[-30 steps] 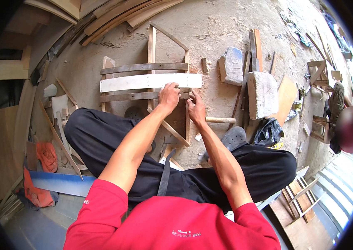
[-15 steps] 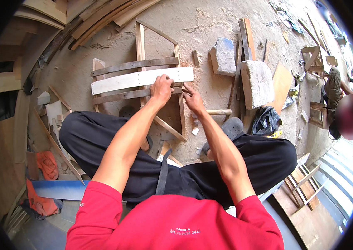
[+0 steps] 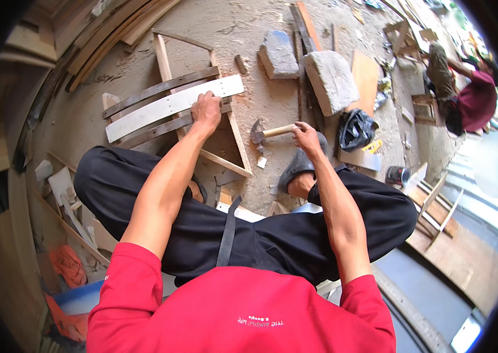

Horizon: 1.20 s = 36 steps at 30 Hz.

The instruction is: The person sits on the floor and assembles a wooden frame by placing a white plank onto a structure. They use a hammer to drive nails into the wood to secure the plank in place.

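Observation:
My left hand rests with curled fingers on the near edge of a white wooden slat; whatever the fingers hold is hidden. The slat lies across a wooden frame, between two grey-brown slats, the far one and the near one. To the right, my right hand is closed on the handle end of a hammer. Its dark metal head points left, just right of the frame and low over the ground.
Two pale stone blocks, a smaller and a larger, lie beyond the hammer. A black plastic bag and a dark can are to the right. Planks are stacked far left. Another person sits at far right.
My right hand has left the end of the near slat and moved right, taking hold of the hammer handle. My left hand stays on the slats. The whole view has shifted.

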Motion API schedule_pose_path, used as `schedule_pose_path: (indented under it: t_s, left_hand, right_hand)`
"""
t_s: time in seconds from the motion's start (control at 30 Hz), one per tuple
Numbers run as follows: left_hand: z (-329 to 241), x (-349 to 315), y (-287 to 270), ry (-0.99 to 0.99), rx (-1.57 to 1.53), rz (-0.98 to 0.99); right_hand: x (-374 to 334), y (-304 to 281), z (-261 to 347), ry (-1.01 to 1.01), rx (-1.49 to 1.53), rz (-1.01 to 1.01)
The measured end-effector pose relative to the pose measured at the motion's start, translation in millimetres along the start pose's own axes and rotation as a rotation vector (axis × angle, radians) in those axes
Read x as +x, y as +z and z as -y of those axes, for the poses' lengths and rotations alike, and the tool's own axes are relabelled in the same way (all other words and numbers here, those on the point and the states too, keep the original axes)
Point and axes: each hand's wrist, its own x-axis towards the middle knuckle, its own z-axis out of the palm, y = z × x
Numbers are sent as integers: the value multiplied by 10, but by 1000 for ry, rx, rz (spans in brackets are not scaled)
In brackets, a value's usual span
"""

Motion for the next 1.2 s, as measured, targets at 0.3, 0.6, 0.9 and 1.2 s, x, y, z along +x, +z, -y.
schedule_pose_path:
  t_s: [0.3, 0.6, 0.9, 1.2]
  left_hand:
    - [-163, -129, 160, 153, 319, 44]
    - [-718, -205, 229, -94, 329, 186]
    - [-979, -250, 264, -190, 285, 142]
    - [-964, -293, 334, -178, 317, 33]
  right_hand:
    - [-504, -1236, -534, -20, -339, -222]
    - [-447, -1643, -825, -85, -266, -637]
    - [535, -1923, -1336, -12, -359, -474]
    - [796, -1817, -937, 684, -188, -854]
